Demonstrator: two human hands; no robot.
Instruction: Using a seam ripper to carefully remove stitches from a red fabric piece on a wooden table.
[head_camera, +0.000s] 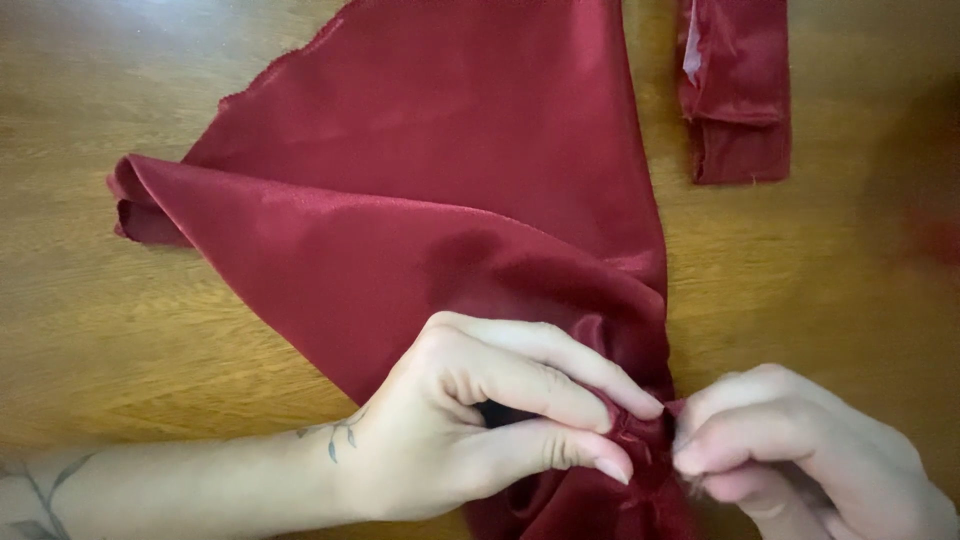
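While pinched between both hands' fingers (600, 400), red satin cloth (420, 200), gathered edge

Gathered glossy dark-red satin cloth (430, 200)

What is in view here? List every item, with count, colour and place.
satin cloth: one, dark red, spread over the middle of the table, gathered into a bunch at the lower right
folded fabric strip: one, dark red, upper right, apart from the cloth
table: one, brown wood, under everything
left hand: one, lower centre, fingertips pinching the gathered cloth
right hand: one, lower right, fingertips pinching the same bunch from the other side
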